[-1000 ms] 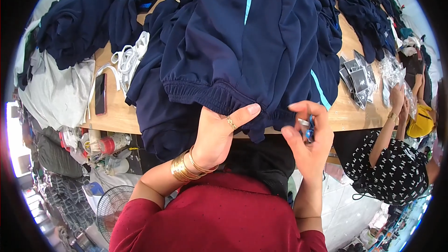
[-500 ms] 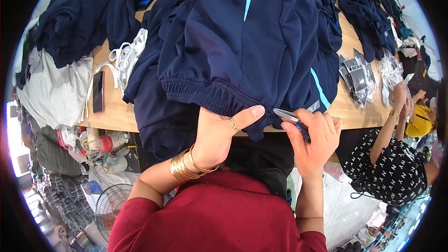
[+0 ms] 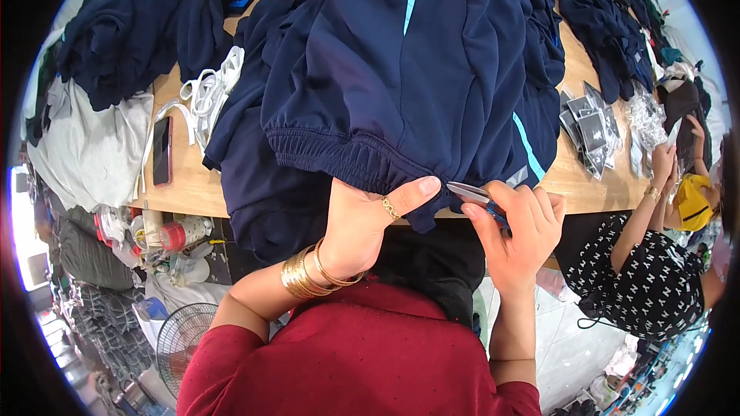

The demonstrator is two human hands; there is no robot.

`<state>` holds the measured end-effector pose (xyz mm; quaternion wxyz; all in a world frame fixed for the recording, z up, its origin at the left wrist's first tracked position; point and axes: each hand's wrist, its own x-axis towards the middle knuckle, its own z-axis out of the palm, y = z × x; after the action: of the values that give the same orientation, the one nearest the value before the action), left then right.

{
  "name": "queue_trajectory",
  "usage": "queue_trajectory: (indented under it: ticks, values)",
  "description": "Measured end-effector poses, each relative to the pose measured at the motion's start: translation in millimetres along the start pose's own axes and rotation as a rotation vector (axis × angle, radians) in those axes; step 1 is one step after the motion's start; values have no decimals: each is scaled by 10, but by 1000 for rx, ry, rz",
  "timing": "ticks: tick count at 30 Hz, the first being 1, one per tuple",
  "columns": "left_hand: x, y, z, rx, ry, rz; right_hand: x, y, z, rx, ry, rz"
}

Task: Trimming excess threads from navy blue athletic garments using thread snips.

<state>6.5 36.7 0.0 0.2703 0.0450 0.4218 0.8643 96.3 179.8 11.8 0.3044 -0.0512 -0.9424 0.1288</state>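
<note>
A navy garment (image 3: 432, 92) with light blue stripes is spread over the near edge of the table, its gathered elastic waistband (image 3: 331, 152) toward me. My left hand (image 3: 370, 212) is closed on that waistband, thumb on top and fingers hidden beneath the cloth. My right hand (image 3: 520, 223) is closed around small scissors (image 3: 472, 191) with a blue handle part. Their metal tips lie at the waistband's edge, just right of my left thumb. Whether the blades touch a thread there is too small to tell.
More navy garments (image 3: 123, 31) lie at the left and far right of the wooden table (image 3: 193, 185). White cords (image 3: 212, 96) and a phone (image 3: 162, 152) rest left; plastic-wrapped packets (image 3: 592, 131) lie right. A fan (image 3: 185, 343) stands lower left. A co-worker (image 3: 644, 277) is at the right.
The scissors' tips have shifted slightly left, closer to my left thumb. My left hand keeps its hold on the waistband. At the right, the co-workers' hands have moved a little.
</note>
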Motion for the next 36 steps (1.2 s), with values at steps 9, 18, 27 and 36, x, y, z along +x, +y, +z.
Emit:
queue_trajectory:
  ticks: [9, 18, 27, 36]
  values:
    - [-1, 15, -3, -31, 23, -14, 4, -18, -14, -1, -9, 5]
    - [-7, 7, -8, -6, 9, -50, -12, -16, 11, 13, -7, 12]
    - [-21, 9, -9, -28, 13, -61, -9, -36, 19, 51, -10, 24]
    - [-4, 36, -29, -83, 13, -167, -44, -11, 9, 63, 14, 39]
